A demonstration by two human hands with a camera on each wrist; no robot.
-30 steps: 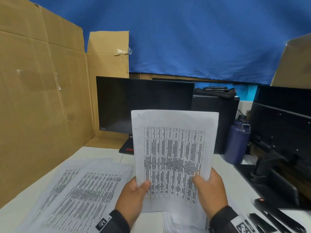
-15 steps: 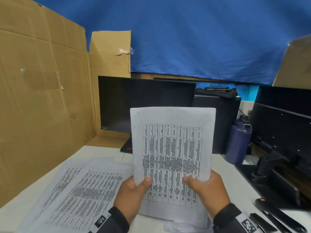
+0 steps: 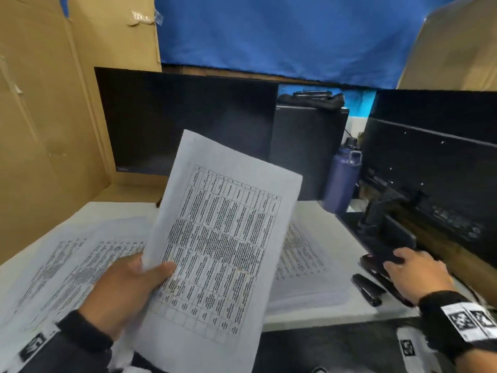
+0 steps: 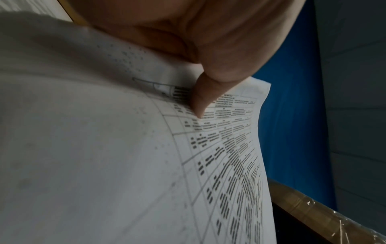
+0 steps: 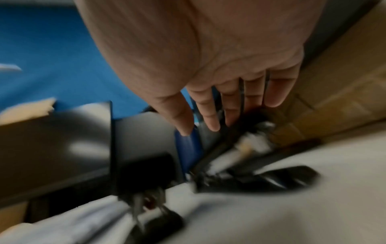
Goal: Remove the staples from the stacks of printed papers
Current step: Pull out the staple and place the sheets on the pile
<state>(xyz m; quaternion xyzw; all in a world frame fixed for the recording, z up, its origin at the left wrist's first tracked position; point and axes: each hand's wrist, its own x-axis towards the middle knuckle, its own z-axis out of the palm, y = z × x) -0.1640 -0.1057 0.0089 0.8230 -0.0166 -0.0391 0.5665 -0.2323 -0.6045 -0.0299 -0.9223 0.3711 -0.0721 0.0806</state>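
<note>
Fingers of the left hand (image 3: 126, 284) pinch a stapled stack of printed papers (image 3: 215, 246) at its lower left edge, thumb (image 4: 200, 99) pressed on the printed table, holding it tilted in the air above the bench (image 3: 317, 219). Those of the right hand (image 3: 419, 275) are spread and nearly straight, grasping nothing, reaching over a dark tool (image 3: 376, 262) at the bench's right side; the right wrist view is too blurred to say whether they touch it, or whether it is a stapler or a staple remover.

Held by 1 hand alone, the stack looks liable to sag, fan out or slip, since the pinch sits at 1 edge and the sheets already bow in the left wrist view. A second black tool (image 3: 368, 290) lies just beside the first, so a hasty reach may close on the wrong 1. The staple itself cannot be made out in any view.

Its long axis runs from lower left near the person up toward the dark monitor (image 3: 185, 122), the far end leaning right. More printed sheets (image 3: 67, 265) lie flat on the bench to the left, and another stack (image 3: 304, 265) lies to the right.
</note>
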